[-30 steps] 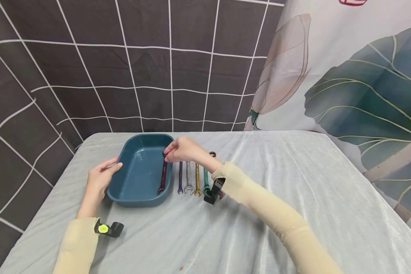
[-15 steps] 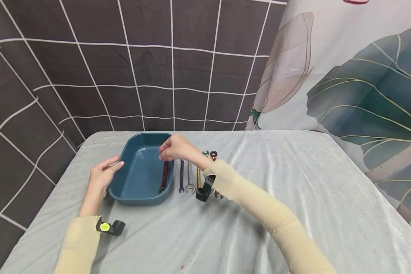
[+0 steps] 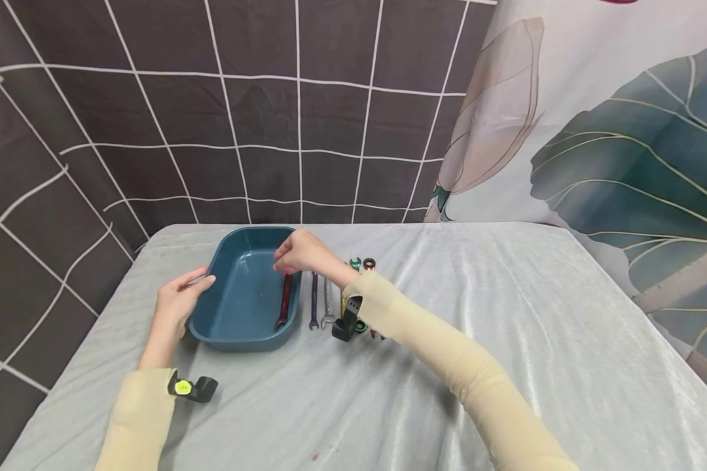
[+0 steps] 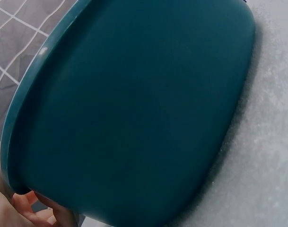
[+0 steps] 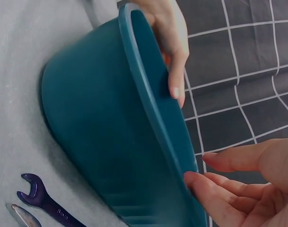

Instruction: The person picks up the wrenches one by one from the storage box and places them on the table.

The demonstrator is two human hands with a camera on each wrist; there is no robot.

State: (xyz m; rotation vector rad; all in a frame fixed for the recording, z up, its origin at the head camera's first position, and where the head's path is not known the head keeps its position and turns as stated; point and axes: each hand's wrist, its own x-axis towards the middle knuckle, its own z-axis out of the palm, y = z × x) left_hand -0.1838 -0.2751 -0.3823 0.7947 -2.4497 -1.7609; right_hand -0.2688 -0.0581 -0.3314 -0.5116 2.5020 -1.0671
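Note:
A blue-green plastic basin (image 3: 233, 307) stands on the cloth-covered table. My left hand (image 3: 175, 299) grips its left rim, thumb over the edge and fingers underneath in the left wrist view. Inside the basin, along its right wall, lies a dark red wrench (image 3: 285, 302); its far end is hidden by my right hand (image 3: 304, 254). That hand hovers over the right rim. In the right wrist view its thumb and forefinger stand apart with nothing between them. Just right of the basin are a purple wrench (image 3: 314, 305) and a silver wrench (image 3: 328, 306).
A yellow wrench (image 3: 343, 305), a green wrench (image 3: 355, 263) and another wrench with a dark ring end (image 3: 369, 263) lie further right, partly covered by my right forearm. A grid-patterned dark curtain (image 3: 259, 118) hangs behind the table.
My right hand has let go of the dark red wrench, which now rests in the basin. That hand has shifted slightly up and left, then stayed nearly still. My left hand keeps its hold.

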